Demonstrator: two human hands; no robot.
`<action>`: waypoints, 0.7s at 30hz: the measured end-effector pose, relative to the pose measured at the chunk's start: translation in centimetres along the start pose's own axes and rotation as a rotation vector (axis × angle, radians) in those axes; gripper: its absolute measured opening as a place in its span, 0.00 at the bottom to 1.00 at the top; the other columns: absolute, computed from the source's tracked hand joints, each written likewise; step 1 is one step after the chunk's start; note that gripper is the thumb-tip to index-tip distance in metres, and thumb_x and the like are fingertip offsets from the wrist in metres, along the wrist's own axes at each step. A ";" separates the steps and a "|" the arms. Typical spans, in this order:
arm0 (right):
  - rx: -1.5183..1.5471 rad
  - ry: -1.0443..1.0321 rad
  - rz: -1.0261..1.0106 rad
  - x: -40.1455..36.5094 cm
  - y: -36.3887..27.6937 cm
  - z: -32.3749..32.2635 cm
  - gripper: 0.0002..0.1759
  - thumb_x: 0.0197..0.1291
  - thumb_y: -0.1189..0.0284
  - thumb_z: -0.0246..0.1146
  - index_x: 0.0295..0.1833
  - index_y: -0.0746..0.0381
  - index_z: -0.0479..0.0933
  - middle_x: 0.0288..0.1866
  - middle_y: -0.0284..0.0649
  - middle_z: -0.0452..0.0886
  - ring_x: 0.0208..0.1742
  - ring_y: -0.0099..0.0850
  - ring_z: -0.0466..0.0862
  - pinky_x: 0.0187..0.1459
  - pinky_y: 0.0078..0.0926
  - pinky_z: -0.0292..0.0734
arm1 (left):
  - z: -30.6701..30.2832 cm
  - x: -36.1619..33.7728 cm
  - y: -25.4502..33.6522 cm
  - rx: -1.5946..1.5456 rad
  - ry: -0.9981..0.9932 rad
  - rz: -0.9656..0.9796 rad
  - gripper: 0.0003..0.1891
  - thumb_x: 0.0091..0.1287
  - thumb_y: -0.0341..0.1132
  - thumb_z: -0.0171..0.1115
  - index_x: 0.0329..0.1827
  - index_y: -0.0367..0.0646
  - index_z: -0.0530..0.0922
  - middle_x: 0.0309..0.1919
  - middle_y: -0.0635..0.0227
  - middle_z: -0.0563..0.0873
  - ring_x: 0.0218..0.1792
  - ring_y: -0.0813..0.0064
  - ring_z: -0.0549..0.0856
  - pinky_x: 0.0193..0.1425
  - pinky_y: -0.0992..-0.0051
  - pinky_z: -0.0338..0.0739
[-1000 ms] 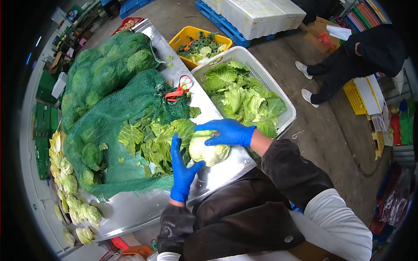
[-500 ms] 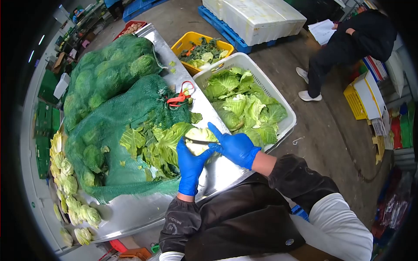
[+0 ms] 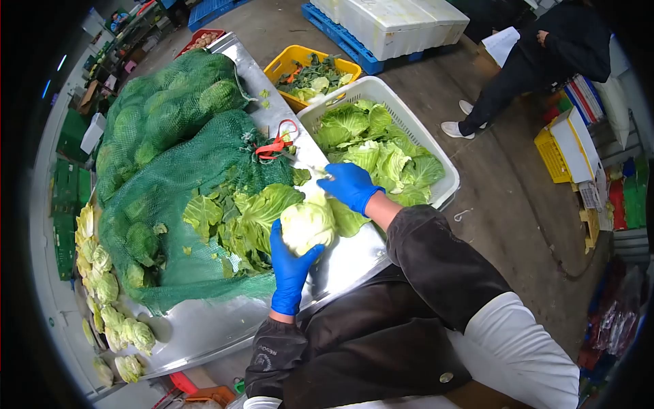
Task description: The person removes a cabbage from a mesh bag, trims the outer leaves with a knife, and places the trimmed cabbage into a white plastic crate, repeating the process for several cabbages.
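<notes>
A metal table (image 3: 221,334) runs diagonally across the left half of the view. On the floor at the upper right, a person in dark clothes (image 3: 545,65) stands by a sheet of paper (image 3: 502,44), near white foam boxes (image 3: 402,31) that sit on a blue pallet (image 3: 347,42). Two green mesh sacks lie on the table: the far sack (image 3: 170,102) bulges with round cabbages, and the near sack (image 3: 180,160) is slacker. Against the table's far edge stand a white crate (image 3: 455,180) of cabbage leaves and, beyond it, a yellow crate (image 3: 291,101) of mixed greens. Torn leaves (image 3: 252,221) are heaped over the near sack.

The left hand (image 3: 289,273), in a blue glove, cups a pale cabbage head (image 3: 308,227) over the table, thumb parted from fingers around its side. The right hand (image 3: 351,185), also gloved, is curled just beyond it, above a green leaf (image 3: 349,219); whether its fingers pinch that leaf, I cannot tell. A red strap (image 3: 276,145) lies at the near sack's gathered end.
</notes>
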State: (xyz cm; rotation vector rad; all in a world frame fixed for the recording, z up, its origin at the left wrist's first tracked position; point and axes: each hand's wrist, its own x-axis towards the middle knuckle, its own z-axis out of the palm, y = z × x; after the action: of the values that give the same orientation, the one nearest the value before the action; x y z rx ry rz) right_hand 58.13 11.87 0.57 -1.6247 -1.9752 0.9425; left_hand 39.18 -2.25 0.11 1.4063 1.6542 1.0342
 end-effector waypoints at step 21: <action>0.158 -0.115 -0.060 -6.1 -2.0 0.1 0.34 0.52 0.49 0.70 0.61 0.56 0.76 0.53 0.46 0.83 0.51 0.42 0.84 0.52 0.36 0.77 | 3.6 -5.6 -0.2 -0.519 0.131 -0.183 0.55 0.49 0.30 0.78 0.77 0.40 0.49 0.74 0.57 0.55 0.73 0.60 0.60 0.73 0.63 0.61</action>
State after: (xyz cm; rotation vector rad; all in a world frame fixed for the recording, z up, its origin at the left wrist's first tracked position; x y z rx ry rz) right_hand 58.12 5.80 2.60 -1.4461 -1.9577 1.1608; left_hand 43.16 -7.41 -1.46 0.8484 1.4293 1.3475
